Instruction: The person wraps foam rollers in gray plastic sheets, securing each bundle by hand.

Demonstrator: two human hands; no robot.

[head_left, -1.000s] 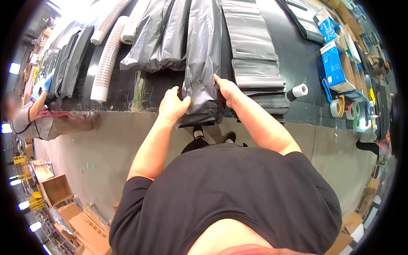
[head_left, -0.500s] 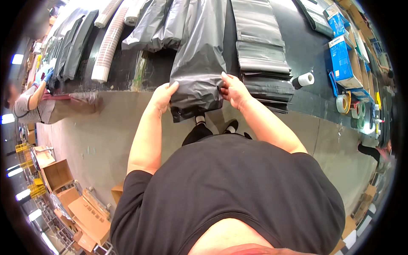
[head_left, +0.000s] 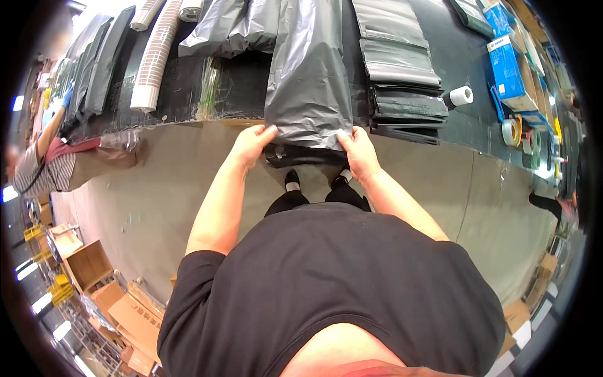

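Observation:
A long dark grey plastic bag (head_left: pixel 309 81) lies down the table, its near end hanging past the front edge. My left hand (head_left: pixel 250 147) pinches the left side of this end, thumb on top. My right hand (head_left: pixel 363 156) grips the right side in the same way. Between my hands the plastic is spread wide, with a darker folded strip below it. What the bag holds, if anything, is hidden. Close to my right hand is a stack of flat black plastic bags (head_left: pixel 402 78). More filled grey bags (head_left: pixel 235 31) lie to the left.
Patterned rolls (head_left: pixel 154 63) and dark wrapped packages (head_left: pixel 107 69) lie on the left of the black table (head_left: pixel 242 88). A white roll (head_left: pixel 461 95), tape rolls (head_left: pixel 512 132) and a blue box (head_left: pixel 509 72) stand right. A co-worker (head_left: pixel 47 166) stands left; cardboard boxes (head_left: pixel 135 317) sit behind.
My hands and the bag's near end have shifted slightly right within the view. The end is now stretched wider and flatter, and my right hand has turned its grip at the corner.

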